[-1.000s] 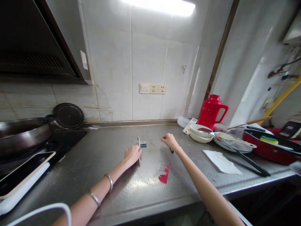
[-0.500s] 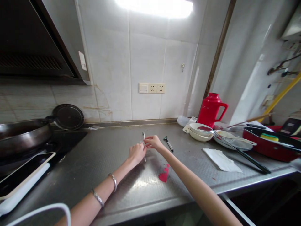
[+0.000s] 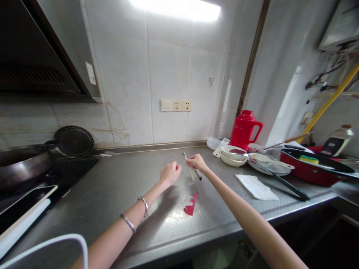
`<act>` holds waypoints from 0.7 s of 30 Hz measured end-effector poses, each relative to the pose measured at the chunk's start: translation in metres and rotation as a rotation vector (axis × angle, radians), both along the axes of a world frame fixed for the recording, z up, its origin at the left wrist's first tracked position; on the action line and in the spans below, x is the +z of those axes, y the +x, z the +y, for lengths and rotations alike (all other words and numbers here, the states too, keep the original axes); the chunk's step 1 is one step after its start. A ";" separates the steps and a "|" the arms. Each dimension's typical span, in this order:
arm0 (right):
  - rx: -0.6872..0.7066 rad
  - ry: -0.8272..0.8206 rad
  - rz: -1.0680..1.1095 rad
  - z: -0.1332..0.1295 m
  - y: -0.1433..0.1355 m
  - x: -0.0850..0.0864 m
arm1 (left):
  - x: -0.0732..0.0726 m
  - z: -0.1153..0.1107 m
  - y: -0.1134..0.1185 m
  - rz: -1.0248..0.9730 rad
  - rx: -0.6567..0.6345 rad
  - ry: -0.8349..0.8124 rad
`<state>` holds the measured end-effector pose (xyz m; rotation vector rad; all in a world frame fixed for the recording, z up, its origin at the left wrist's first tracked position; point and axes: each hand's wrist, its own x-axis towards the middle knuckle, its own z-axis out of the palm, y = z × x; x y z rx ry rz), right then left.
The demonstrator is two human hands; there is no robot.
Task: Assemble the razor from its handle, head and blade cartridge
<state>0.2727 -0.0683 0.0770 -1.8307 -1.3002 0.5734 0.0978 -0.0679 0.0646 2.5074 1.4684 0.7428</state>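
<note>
My right hand [image 3: 196, 162] is closed around a thin white stick with a dark end [image 3: 184, 155]; its kind is too small to make out. The stick slants over the counter, its lower part blurred. Just left of it, my left hand [image 3: 171, 173] is curled into a loose fist, thumb side up, and whatever its fingers may hold is hidden. Two silver bangles circle the left forearm. Behind the right hand a razor [image 3: 198, 174] lies on the counter, partly covered. Nearer me lies a torn piece of red paper [image 3: 190, 207].
On the metal counter [image 3: 117, 194], a red thermos [image 3: 242, 129], stacked bowls [image 3: 232, 160], a white tissue [image 3: 256, 186] and a red pan [image 3: 311, 172] stand or lie at right. A steel pan [image 3: 25, 164] is on the stove at left. A white cable [image 3: 56, 239] crosses the lower left.
My hands were together on the white stick; now they are apart. The right hand has moved right with the stick, over the razor. The view has turned slightly right.
</note>
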 end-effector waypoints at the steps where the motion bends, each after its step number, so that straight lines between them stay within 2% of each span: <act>1: -0.027 -0.014 -0.059 -0.001 0.012 0.002 | -0.001 0.006 -0.003 -0.007 -0.003 0.009; 5: -0.098 -0.094 -0.218 -0.006 0.055 0.001 | -0.011 0.036 -0.018 -0.041 -0.032 0.040; 8: -0.119 -0.176 -0.314 -0.007 0.073 -0.007 | -0.021 0.056 -0.027 -0.040 -0.078 0.040; 11: -0.102 -0.246 -0.380 -0.006 0.076 -0.018 | -0.031 0.069 -0.032 0.012 -0.128 0.037; 15: -0.093 -0.306 -0.448 -0.002 0.072 -0.028 | -0.042 0.079 -0.038 0.078 -0.097 -0.034; 21: -0.086 -0.341 -0.541 0.004 0.070 -0.031 | -0.051 0.087 -0.043 0.036 -0.137 -0.152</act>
